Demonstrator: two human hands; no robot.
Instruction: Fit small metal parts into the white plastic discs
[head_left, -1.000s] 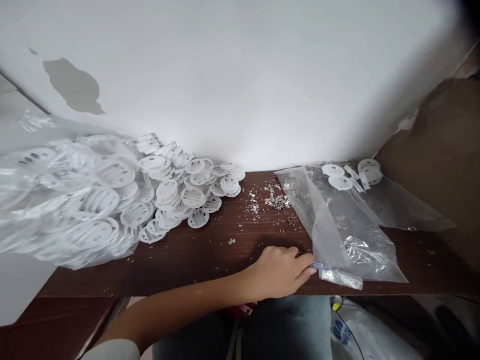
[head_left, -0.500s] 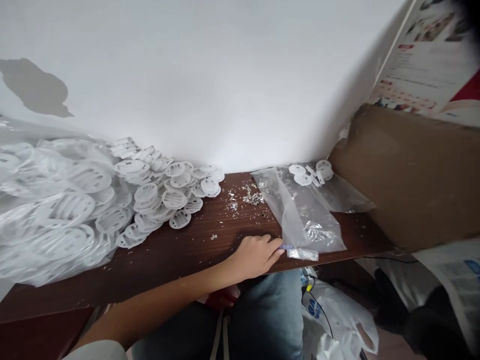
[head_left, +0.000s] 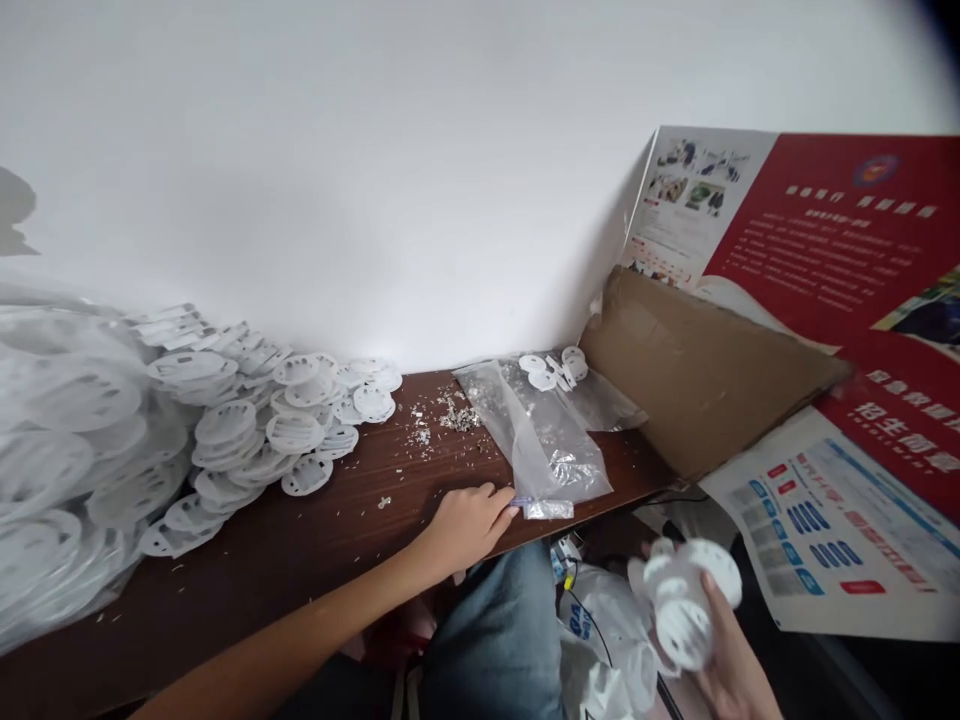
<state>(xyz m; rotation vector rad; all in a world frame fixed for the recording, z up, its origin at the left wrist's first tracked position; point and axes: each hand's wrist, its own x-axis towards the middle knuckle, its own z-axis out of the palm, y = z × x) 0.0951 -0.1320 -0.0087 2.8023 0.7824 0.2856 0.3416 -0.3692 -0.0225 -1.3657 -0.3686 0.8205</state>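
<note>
My left hand (head_left: 466,525) rests at the table's front edge, fingers closed on a thin purple strip (head_left: 523,500). The strip lies at the near end of a clear plastic bag (head_left: 574,465); I cannot tell whether it is part of the bag. Over the floor at the lower right, my right hand (head_left: 731,655) grips several white slotted plastic discs (head_left: 684,632), blurred by motion. Small metal pieces (head_left: 457,412) are scattered on the table behind my left hand. A few more white discs (head_left: 541,378) lie on the bag's far end.
A large heap of white discs (head_left: 296,432) covers the table's left side, some inside a clear bag (head_left: 60,480). A cardboard sheet (head_left: 675,360) leans at the right, by a red poster (head_left: 840,230). A white plastic bag (head_left: 600,620) sits below the table.
My right hand has come into view at the lower right with white discs in it. The view has turned to the right. My left hand keeps its hold on the purple strip.
</note>
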